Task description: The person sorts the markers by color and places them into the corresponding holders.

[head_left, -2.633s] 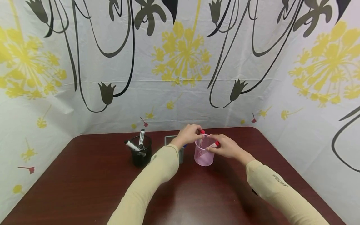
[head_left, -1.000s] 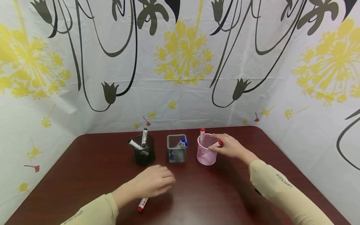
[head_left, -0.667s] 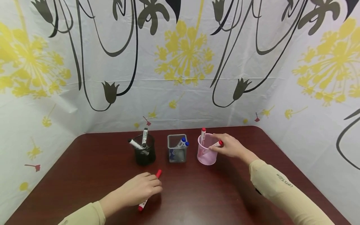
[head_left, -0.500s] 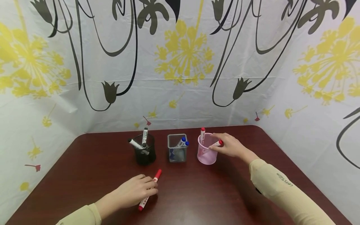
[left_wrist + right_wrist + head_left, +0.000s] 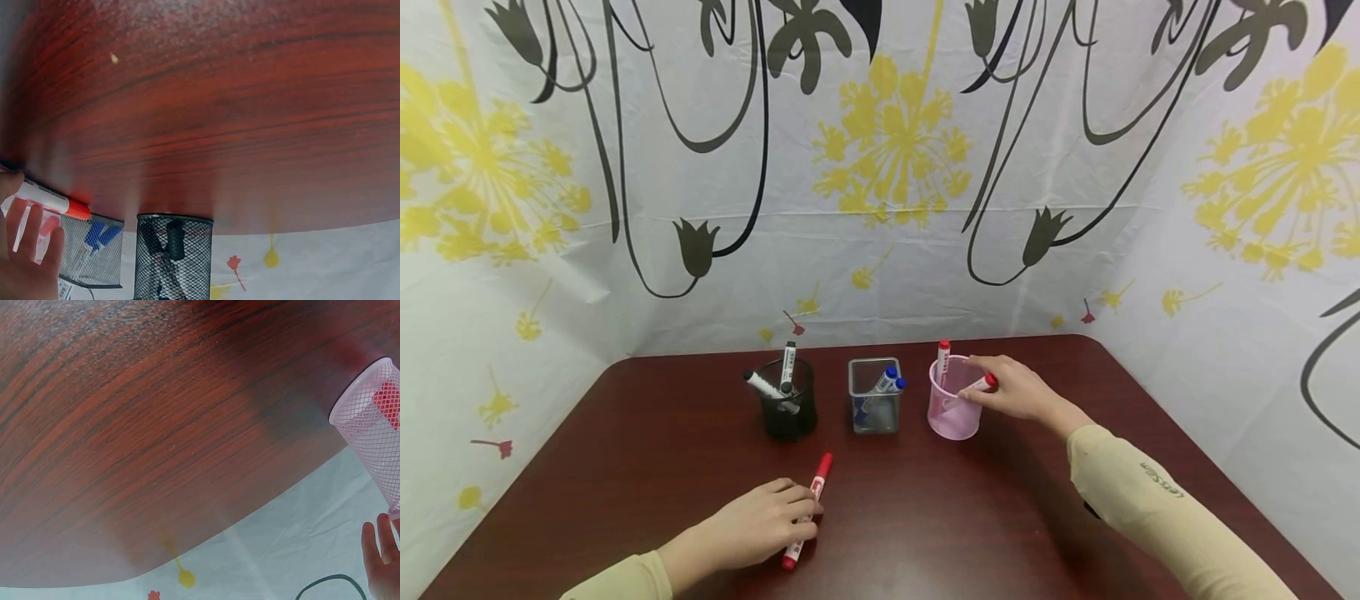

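Note:
On the table, my left hand (image 5: 756, 523) pinches a red-capped whiteboard marker (image 5: 819, 482) between thumb and fingers. Both red ends stick out past the fingers. In the left wrist view the marker (image 5: 47, 197) lies against the thumb, with the other fingers spread below it. My right hand (image 5: 1015, 390) grips the rim of a pink mesh pen cup (image 5: 953, 423), thumb at the front and fingers at the back. Two red-capped markers stand in that cup, one upright (image 5: 943, 360) at the left, one leaning (image 5: 982, 383) towards the hand.
Left of the pink cup stands a square grey mesh holder (image 5: 876, 419) with blue markers (image 5: 887, 380). Further left is a round black mesh cup (image 5: 790, 419) with several black-capped markers (image 5: 787, 364). A patterned cloth (image 5: 880, 275) hangs behind the brown table (image 5: 940, 517).
My left hand left the pink cup, came down to the marker lying on the near table, and took hold of it. The marker's near end has shifted slightly right. My right hand stays on the cup.

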Demonstrator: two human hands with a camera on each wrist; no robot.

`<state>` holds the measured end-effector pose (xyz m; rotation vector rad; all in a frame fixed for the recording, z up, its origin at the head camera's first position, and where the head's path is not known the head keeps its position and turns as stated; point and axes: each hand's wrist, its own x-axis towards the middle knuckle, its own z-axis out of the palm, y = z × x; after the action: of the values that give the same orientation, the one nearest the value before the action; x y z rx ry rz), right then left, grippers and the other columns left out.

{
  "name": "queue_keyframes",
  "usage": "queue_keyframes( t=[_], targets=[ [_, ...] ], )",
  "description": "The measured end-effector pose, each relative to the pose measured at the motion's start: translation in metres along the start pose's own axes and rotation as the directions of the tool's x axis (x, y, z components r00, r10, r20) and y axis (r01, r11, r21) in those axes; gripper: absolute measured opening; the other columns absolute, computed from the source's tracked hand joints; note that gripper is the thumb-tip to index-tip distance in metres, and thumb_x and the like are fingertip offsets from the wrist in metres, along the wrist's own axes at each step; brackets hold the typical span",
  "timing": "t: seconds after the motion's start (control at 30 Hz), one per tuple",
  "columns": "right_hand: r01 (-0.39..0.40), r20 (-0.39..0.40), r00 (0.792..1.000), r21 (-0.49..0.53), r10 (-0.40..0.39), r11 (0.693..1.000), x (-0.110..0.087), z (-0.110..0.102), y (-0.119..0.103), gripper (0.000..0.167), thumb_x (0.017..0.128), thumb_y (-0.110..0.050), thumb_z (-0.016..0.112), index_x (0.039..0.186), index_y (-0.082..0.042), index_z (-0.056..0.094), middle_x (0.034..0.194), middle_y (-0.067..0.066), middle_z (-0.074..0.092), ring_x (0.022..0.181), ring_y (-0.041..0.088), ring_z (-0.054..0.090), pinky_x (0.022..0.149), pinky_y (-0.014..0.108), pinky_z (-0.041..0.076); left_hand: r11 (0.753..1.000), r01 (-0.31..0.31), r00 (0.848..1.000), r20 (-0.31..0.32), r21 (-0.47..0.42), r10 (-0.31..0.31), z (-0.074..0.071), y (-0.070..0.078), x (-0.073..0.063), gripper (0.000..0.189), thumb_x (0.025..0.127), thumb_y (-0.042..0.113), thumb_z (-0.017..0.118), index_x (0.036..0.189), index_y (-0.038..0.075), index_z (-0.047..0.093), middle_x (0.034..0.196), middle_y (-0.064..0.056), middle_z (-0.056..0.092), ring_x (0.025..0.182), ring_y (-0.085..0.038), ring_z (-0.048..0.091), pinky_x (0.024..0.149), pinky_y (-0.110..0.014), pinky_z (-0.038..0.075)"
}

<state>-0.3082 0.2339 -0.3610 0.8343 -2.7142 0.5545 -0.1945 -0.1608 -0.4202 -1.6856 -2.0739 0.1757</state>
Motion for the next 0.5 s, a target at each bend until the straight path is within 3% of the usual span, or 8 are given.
queue_keyframes(
  t=[0.3, 0.5],
  targets=[
    [-0.004, 0.004, 1.000, 0.008, 0.004, 1.000, 0.000, 0.000, 0.000, 0.064, 0.075, -0.049, 0.063, 0.122, -0.007, 0.053, 0.111, 0.011, 0.056, 0.100, 0.025, 0.049, 0.082, 0.044, 0.040, 0.999, -0.043, 0.997, -0.062, -0.001, 0.043, -0.003, 0.003, 0.006, 0.031, 0.096, 0.016, 0.030, 0.097, 0.020, 0.061, 0.098, 0.005, 0.058, 0.091, -0.012, 0.051, 0.080, -0.028, 0.040],
    [-0.005, 0.001, 1.000, 0.010, 0.005, 1.000, 0.000, 0.001, 0.001, 0.064, 0.074, -0.048, 0.064, 0.122, -0.007, 0.053, 0.111, 0.012, 0.056, 0.100, 0.026, 0.049, 0.082, 0.045, 0.040, 0.997, -0.044, 0.976, -0.216, -0.062, 0.030, -0.007, 0.004, 0.017, 0.028, 0.095, 0.013, 0.033, 0.095, 0.017, 0.060, 0.096, 0.006, 0.058, 0.089, -0.010, 0.053, 0.079, -0.026, 0.042]
  ],
)
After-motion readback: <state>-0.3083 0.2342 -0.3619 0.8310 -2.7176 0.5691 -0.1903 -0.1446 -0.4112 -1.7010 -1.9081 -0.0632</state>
